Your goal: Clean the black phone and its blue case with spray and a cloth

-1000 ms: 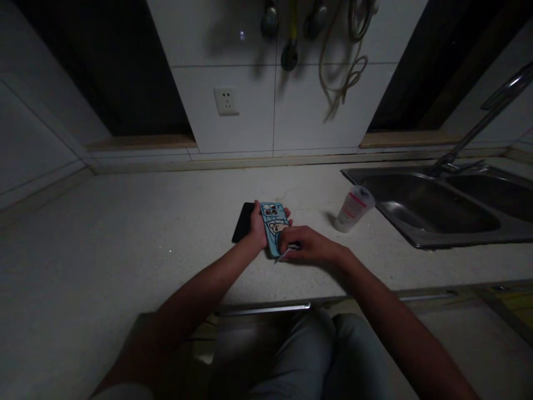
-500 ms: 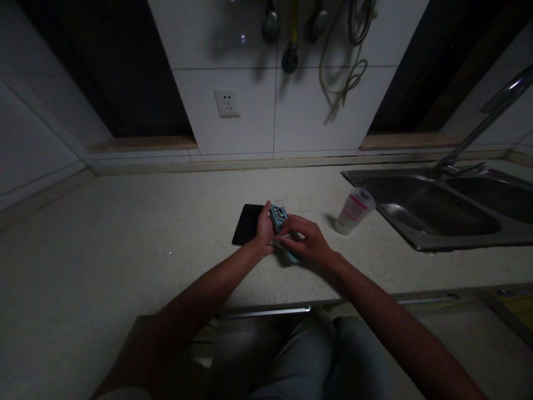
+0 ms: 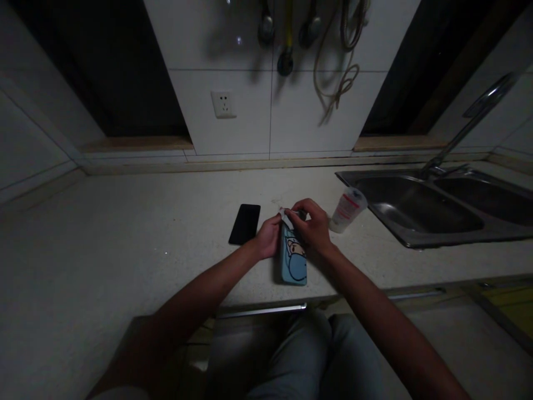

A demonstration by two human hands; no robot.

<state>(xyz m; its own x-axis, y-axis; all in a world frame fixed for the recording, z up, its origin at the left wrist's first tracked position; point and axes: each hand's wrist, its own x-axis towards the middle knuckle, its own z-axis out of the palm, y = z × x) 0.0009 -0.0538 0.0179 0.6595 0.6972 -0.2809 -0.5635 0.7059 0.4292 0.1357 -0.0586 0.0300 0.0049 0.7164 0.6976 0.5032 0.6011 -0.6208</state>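
Observation:
A light-blue phone case (image 3: 295, 266) with a cartoon print faces up over the counter, its lower end towards me. My left hand (image 3: 268, 238) is closed on its left edge. At the upper end my right hand (image 3: 313, 222) pinches a small white piece, like tissue or a wipe (image 3: 286, 218), against the case. The camera end is covered by that hand and the white piece. Left of my left hand, a black phone (image 3: 245, 224) lies flat on the counter, touched by neither hand.
A clear plastic cup (image 3: 348, 210) with red print stands tilted-looking to the right of my right hand. Beyond it is a steel double sink (image 3: 416, 208) with a tall faucet (image 3: 466, 125). A socket (image 3: 224, 104) sits on the tiled wall behind the counter (image 3: 137, 222).
The case has turned so its cartoon back shows more fully and its lower end points towards me. My right hand has moved up to the camera end with the white piece.

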